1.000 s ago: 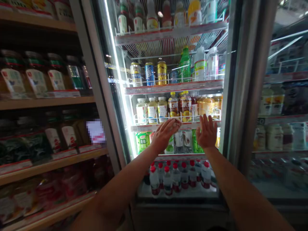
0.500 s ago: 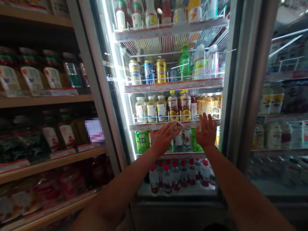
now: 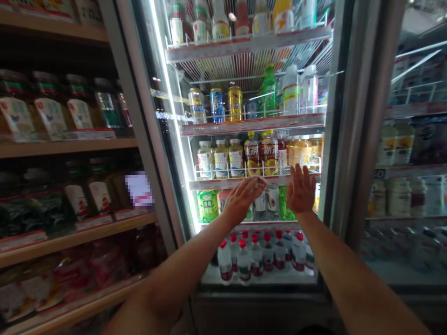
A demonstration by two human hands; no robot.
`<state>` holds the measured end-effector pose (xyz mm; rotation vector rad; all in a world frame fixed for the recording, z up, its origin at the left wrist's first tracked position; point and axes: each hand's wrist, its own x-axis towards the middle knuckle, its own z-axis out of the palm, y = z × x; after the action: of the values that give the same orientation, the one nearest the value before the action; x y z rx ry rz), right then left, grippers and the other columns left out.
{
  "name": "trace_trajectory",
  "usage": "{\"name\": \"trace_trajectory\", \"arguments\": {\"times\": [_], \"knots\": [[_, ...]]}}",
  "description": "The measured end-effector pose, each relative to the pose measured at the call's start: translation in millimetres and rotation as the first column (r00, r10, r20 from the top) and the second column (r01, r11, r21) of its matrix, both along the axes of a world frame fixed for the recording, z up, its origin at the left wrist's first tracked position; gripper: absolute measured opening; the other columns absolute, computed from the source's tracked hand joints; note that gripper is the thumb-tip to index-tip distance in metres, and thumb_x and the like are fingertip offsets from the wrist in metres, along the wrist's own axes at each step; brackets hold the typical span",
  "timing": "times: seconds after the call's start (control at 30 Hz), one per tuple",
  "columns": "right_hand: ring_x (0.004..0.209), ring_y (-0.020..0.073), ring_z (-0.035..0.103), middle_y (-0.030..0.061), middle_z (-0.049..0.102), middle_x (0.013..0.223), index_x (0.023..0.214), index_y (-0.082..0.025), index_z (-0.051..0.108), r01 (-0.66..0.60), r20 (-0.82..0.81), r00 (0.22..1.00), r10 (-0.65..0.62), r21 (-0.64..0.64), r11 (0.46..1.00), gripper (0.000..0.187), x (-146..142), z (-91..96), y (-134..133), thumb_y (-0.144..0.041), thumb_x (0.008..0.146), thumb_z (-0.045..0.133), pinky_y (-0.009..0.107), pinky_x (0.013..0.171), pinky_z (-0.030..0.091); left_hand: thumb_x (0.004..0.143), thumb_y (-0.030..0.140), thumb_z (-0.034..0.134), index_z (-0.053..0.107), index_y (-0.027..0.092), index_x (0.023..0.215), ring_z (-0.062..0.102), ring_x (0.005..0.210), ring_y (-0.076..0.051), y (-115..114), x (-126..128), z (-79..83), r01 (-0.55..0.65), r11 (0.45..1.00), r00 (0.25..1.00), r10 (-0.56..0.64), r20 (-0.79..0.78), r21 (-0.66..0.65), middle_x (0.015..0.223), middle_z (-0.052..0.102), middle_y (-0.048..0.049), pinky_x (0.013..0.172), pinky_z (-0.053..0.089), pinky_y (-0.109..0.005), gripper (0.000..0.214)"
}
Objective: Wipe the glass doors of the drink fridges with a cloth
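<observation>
My left hand [image 3: 240, 200] holds a pale, crumpled cloth [image 3: 260, 180] under its fingers, up against the glass door of a lit drinks fridge. To its right, my right hand [image 3: 301, 188] is open with its fingers stretched upward, and its palm appears to lie flat on the same glass. Nothing shows in that hand. Behind the glass, dark iced tea bottles [image 3: 270, 152] with yellow caps stand just above the left hand. Jars of orange contents [image 3: 303, 148] are above the right hand. Part of the shelf of green packs [image 3: 208, 205] is hidden by both hands.
Wooden shelves [image 3: 70, 148] with bottles run along the left. A metal door frame [image 3: 359, 121] stands on the right, beside another glass-fronted fridge. Red-capped water bottles [image 3: 244, 260] fill the fridge bottom; cans [image 3: 235, 103] stand higher up.
The view has shifted very slightly, so the shelves sit a little further right. My left hand with the cloth and my right hand stay in nearly the same places on the glass.
</observation>
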<state>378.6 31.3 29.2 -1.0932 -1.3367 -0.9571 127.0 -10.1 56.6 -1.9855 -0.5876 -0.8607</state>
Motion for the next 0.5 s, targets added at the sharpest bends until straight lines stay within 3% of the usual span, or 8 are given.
{"name": "trace_trajectory", "arguments": {"times": [0.13,0.27,0.37,0.5], "knots": [[0.154,0.0212,0.024,0.0063,0.039,0.159,0.159,-0.023,0.025,-0.016,-0.002,1.000,0.016,0.011,1.000,0.061,0.3,0.3,-0.8,-0.025,0.100,0.039,0.043,0.126,0.015,0.096,0.011,0.048,0.048,0.024,0.145,0.029,0.152,-0.020,0.4,6.6,-4.0,0.065,0.997,0.973,-0.072,-0.220,-0.038,0.153,0.048,-0.0059,0.118,0.043,-0.040,0.051],[0.154,0.0201,0.024,0.0061,0.040,0.159,0.158,-0.023,0.027,-0.030,0.012,0.999,0.030,0.018,0.999,0.059,2.5,0.4,-2.1,-0.025,0.101,0.037,0.042,0.126,0.015,0.095,0.010,0.047,0.049,0.024,0.145,0.026,0.153,-0.021,4.3,19.7,10.5,0.047,0.999,0.999,-0.048,-0.013,-0.026,0.155,0.045,-0.0074,0.118,0.042,-0.043,0.052],[0.155,0.0202,0.023,0.0069,0.040,0.159,0.157,-0.021,0.030,-0.040,0.028,0.999,0.040,0.012,0.999,0.057,4.5,-0.4,-2.6,-0.024,0.101,0.036,0.042,0.126,0.015,0.095,0.010,0.047,0.051,0.021,0.143,0.029,0.152,-0.023,3.1,31.3,6.2,0.016,1.000,0.999,-0.015,0.039,-0.006,0.155,0.045,-0.0086,0.117,0.043,-0.043,0.049],[0.155,0.0201,0.023,0.0074,0.041,0.158,0.157,-0.020,0.030,-0.045,0.026,0.999,0.044,0.022,0.999,0.058,4.9,-1.6,-1.2,-0.024,0.100,0.037,0.043,0.127,0.014,0.097,0.015,0.048,0.053,0.021,0.141,0.039,0.146,-0.020,-1.1,39.6,-11.6,0.056,0.998,0.959,-0.053,-0.279,0.001,0.152,0.049,-0.0057,0.118,0.042,-0.037,0.045]]}}
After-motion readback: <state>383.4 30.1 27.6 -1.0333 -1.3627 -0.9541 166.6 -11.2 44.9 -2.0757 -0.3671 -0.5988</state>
